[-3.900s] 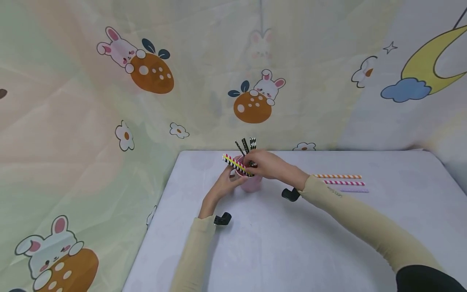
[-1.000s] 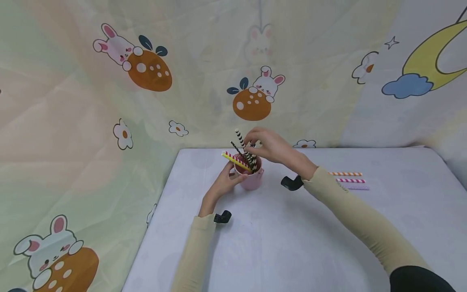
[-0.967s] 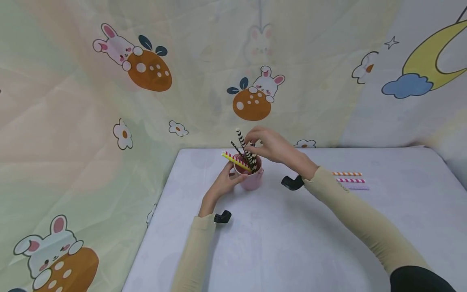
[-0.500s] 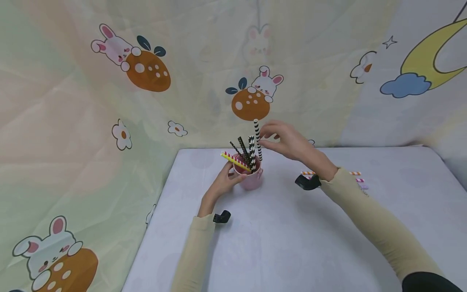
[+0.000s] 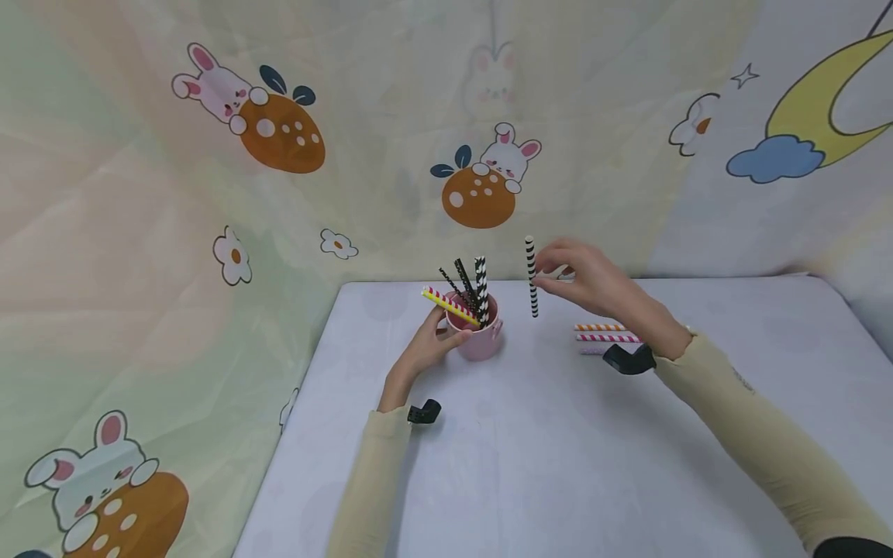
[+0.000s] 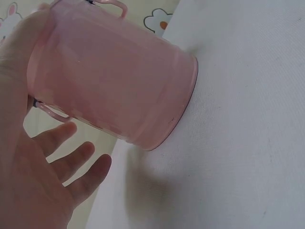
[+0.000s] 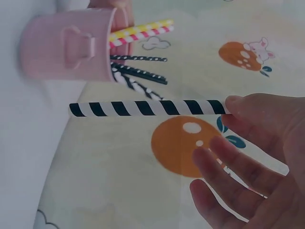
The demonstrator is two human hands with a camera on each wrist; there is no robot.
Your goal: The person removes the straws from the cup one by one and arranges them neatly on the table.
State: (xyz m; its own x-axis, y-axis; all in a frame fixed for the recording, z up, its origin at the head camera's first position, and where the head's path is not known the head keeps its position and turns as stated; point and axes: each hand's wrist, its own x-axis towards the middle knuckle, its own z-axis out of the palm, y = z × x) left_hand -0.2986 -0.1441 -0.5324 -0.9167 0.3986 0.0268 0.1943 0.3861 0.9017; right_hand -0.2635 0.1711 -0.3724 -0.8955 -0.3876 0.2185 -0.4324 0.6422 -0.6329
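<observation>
My right hand (image 5: 593, 283) pinches a black-and-white striped paper straw (image 5: 532, 267) between thumb and forefinger. It hangs upright above the table, right of the pink bucket (image 5: 480, 347) and apart from it. In the right wrist view, the other fingers are spread away from the straw (image 7: 157, 108). My left hand (image 5: 427, 346) grips the bucket's rim on its left side; in the left wrist view three fingers reach out beside the bucket (image 6: 114, 71). Yellow and pink striped straws (image 5: 449, 305) lean left inside it, beside several black-and-white patterned ones (image 5: 482, 287).
On the white table (image 5: 516, 449), an orange striped straw (image 5: 598, 328), a pink striped straw (image 5: 605, 338) and a lilac straw (image 5: 593, 350) lie side by side, partly behind the right wrist. A printed cloth (image 5: 391, 155) hangs behind the table.
The right hand has lifted the black-and-white striped straw out of the bucket and carried it rightward. Earlier, a black-and-white straw lay beside the yellow and pink ones. The left hand stays at the bucket.
</observation>
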